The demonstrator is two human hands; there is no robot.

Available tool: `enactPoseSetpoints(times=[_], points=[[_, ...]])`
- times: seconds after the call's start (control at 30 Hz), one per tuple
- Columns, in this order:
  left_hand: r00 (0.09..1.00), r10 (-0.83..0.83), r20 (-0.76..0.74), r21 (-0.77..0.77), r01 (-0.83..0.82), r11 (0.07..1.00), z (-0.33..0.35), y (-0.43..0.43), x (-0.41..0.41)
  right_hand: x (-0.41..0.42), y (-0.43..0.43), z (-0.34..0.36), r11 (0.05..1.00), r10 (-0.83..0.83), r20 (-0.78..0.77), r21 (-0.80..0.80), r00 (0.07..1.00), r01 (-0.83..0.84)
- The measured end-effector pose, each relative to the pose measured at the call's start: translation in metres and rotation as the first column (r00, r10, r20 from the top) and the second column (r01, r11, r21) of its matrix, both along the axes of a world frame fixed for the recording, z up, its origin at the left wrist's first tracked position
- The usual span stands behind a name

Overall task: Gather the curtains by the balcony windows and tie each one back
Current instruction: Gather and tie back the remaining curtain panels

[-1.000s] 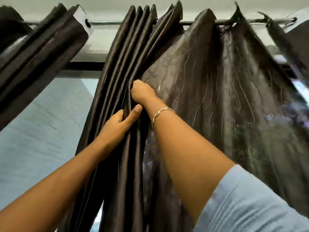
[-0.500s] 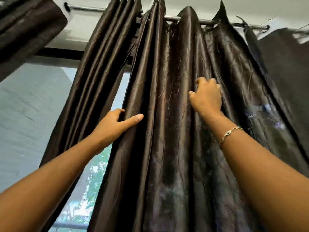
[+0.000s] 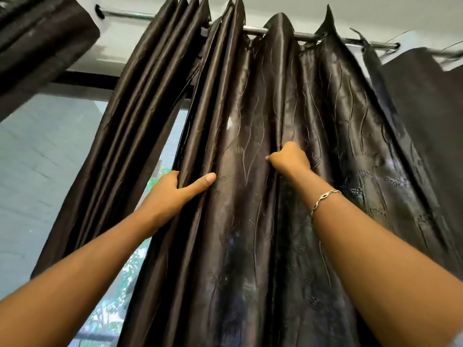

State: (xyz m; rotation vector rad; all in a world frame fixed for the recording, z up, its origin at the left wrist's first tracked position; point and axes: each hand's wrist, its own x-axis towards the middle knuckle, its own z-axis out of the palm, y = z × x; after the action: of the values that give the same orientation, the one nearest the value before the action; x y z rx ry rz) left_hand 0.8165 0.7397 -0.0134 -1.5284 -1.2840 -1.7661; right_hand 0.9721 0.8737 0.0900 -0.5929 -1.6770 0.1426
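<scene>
Curtain (image 3: 250,116): dark brown satin hanging from the rod (image 3: 258,30), its centre and right spread in loose, wide folds. Stacked pleats (image 3: 140,96) are packed tight just to its left; can't tell whether they're the same panel. Left hand (image 3: 172,191) grips the spread section's left edge, fingers hooked behind the cloth and thumb laid across the front. Right hand (image 3: 290,160) is fisted round a fold one pleat-width to the right, bracelet (image 3: 325,199) on that wrist. So both hands are closed on the fabric, with one wide fold stretched between them and most of the loose cloth to the right of the right hand. Judged step: gathering, no tie-back in view. To do it well, she should bring the right fist to the left hand, pass the fold into the left grip and reach for the next one. Pulls should run along the rod, not downward, since the top-right attachments look ragged. The satin looks slippery, so the left grip needs to stay firm. The window (image 3: 50,171) shows at left.
</scene>
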Motion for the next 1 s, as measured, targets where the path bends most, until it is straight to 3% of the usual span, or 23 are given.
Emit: enactPoseSetpoints(times=[0.13, 0.27, 0.37, 0.53, 0.63, 0.9, 1.0], points=[[0.999, 0.012, 0.047, -0.057, -0.009, 0.998, -0.001, -0.007, -0.015, -0.014, -0.019, -0.009, 0.959, -0.206, -0.038, 0.189, 0.978, 0.21], [0.995, 0.086, 0.057, -0.066, -0.083, 0.994, -0.003, -0.018, -0.028, -0.046, -0.049, -0.005, 0.943, -0.207, 0.056, 0.277, 0.977, 0.184], [0.997, 0.073, 0.028, -0.077, -0.07, 0.995, -0.005, -0.026, -0.033, -0.081, -0.076, 0.003, 0.958, -0.122, 0.134, 0.275, 0.983, 0.082], [0.997, -0.08, -0.012, -0.017, 0.08, 0.997, -0.004, -0.039, -0.044, -0.141, -0.142, 0.015, 0.904, 0.185, 0.239, 0.339, 0.953, -0.261], [0.983, -0.18, -0.034, 0.004, 0.18, 0.984, -0.003, -0.047, -0.051, -0.151, -0.164, 0.02, 0.88, 0.236, 0.27, 0.348, 0.933, -0.323], [0.986, -0.161, 0.031, -0.064, 0.163, 0.985, -0.002, -0.029, -0.043, -0.119, -0.107, 0.008, 0.926, 0.128, 0.185, 0.329, 0.974, -0.184], [0.982, -0.189, 0.024, -0.073, 0.19, 0.979, -0.002, -0.021, -0.037, -0.086, -0.082, 0.008, 0.928, 0.054, 0.071, 0.364, 0.996, -0.076]])
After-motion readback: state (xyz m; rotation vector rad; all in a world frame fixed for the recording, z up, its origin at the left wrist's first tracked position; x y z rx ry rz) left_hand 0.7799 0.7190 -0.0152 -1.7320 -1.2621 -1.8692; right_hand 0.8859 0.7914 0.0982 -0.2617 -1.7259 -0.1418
